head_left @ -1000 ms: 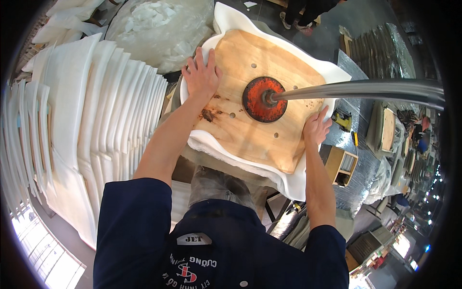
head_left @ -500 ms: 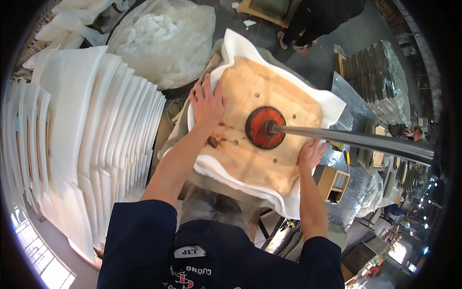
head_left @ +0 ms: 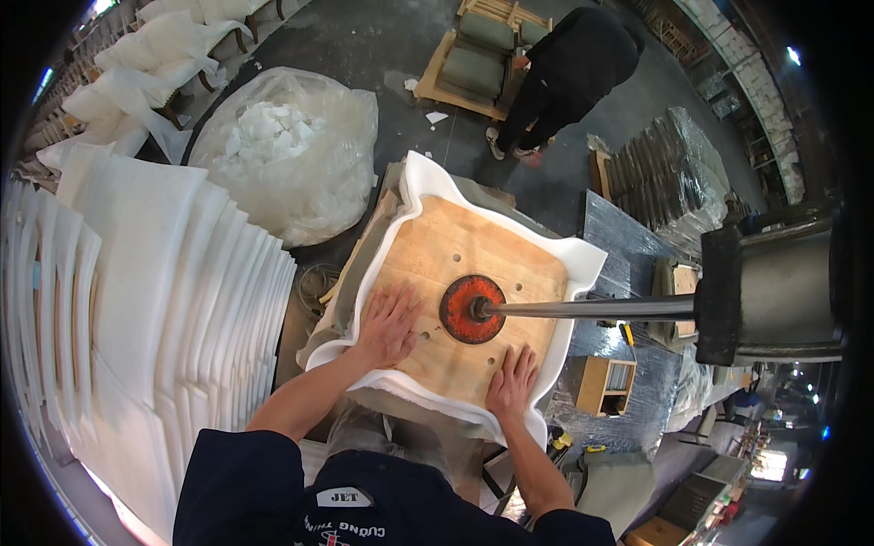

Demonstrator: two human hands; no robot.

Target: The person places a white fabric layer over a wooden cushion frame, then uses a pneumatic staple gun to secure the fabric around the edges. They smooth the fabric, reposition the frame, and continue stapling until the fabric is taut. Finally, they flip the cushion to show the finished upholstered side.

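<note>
In front of me lies a pale wooden board with several round holes, on top of white foam whose edge stands out all round it. Below the foam is a greenish-grey layer. A red and black disc on a metal rod rests at the board's middle. Flat on the board, left of the disc, is my left hand, its fingers stretched out. My right hand lies flat near the board's front right edge, fingers out. Neither hand holds anything.
Stacked white foam sheets stand at my left. Beyond is a clear plastic bag of white scraps. A dark cylinder carries the rod at the right. A small wooden box sits on a wrapped surface. A person in black bends at the back.
My left hand has slid from the board's far left edge nearer to me. My right hand has moved from the right edge onto the board. The head view has shifted, showing more at the back.
</note>
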